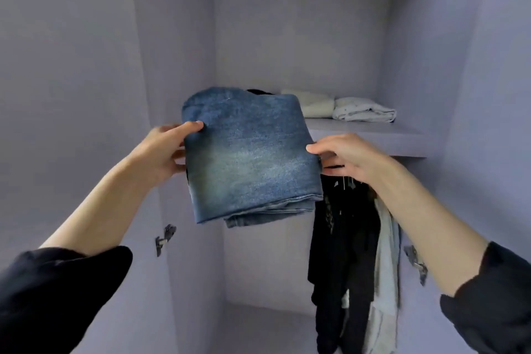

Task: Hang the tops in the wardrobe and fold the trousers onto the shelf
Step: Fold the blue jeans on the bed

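Two folded whites [344, 108] on lilac shelf [373, 135]

Pale lilac walls [71, 66] with metal door hinges [165, 238].

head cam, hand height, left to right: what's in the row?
left hand gripping one side → folded jeans held up before the wardrobe → right hand gripping the other side → front edge of the shelf. The folded pale clothes farther back on the shelf are left out.
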{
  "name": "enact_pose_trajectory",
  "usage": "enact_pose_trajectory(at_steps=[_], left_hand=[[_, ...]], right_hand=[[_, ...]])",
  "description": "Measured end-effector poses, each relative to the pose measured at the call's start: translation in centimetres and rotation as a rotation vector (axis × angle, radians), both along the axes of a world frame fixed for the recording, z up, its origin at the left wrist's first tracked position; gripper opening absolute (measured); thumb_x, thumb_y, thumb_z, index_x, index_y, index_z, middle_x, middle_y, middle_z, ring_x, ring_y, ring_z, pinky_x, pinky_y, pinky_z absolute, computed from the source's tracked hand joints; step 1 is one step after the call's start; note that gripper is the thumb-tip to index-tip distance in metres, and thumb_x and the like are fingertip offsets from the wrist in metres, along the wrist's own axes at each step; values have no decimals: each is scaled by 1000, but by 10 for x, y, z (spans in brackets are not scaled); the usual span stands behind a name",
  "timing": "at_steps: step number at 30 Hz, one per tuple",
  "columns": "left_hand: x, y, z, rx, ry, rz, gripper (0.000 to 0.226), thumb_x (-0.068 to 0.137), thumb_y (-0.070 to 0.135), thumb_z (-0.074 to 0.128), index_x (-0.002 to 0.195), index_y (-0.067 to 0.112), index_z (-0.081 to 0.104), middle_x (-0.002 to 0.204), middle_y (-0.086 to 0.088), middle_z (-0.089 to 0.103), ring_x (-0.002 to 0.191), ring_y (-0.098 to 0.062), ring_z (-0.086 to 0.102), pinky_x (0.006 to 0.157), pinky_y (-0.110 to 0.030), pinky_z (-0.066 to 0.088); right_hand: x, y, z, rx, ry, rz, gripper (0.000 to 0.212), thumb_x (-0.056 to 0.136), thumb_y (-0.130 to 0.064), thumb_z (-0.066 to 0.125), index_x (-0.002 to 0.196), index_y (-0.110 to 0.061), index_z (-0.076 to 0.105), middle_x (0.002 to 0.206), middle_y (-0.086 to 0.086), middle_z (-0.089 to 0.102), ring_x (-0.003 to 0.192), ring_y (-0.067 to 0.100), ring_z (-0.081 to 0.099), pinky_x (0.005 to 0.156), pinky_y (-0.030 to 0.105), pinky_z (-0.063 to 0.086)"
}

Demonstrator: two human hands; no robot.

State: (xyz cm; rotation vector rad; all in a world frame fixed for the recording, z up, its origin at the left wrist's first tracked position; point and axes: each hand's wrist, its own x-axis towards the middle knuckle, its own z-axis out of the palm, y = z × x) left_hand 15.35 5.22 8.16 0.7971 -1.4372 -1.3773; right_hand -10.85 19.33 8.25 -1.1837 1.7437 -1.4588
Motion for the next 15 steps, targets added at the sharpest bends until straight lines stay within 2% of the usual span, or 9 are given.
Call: enact_pose_trajectory(at_steps=[3, 6, 11, 15], left_hand=[[-34, -27, 44, -75, 9, -39, 22, 83, 33, 69, 90, 13, 63, 72, 0, 63, 52, -12, 62, 48, -26, 51], [-65, -59, 77, -125, 34, -53, 24, 81, 35, 70, 90, 13, 62, 76, -1, 62, 57, -15, 61, 51, -28, 52], [-120, -114, 112, -141, 40, -70, 32, 80, 36, 72, 96, 11, 59, 88, -5, 63, 70, -19, 63, 59, -31, 53], [-171, -152, 123, -93, 10, -70, 33, 84, 35, 69, 101, 9, 57, 84, -5, 61, 63, -18, 59, 47, -25, 49]], right_hand=[[-27, -17, 41, -59, -8, -39, 10, 79, -13, 71, 83, -14, 62, 80, 2, 66, 75, 17, 64, 76, 29, 52], [-56, -41, 77, -97, 15, -56, 11, 79, -14, 71, 80, -16, 61, 75, 0, 64, 72, 16, 62, 76, 29, 51], [-105, -95, 119, -129, 42, -92, 13, 80, -15, 72, 84, -13, 60, 79, 1, 63, 75, 17, 61, 73, 28, 50], [-147, -125, 135, -104, 49, -148, 13, 80, -17, 72, 83, -14, 60, 83, 1, 63, 78, 17, 61, 72, 29, 50]])
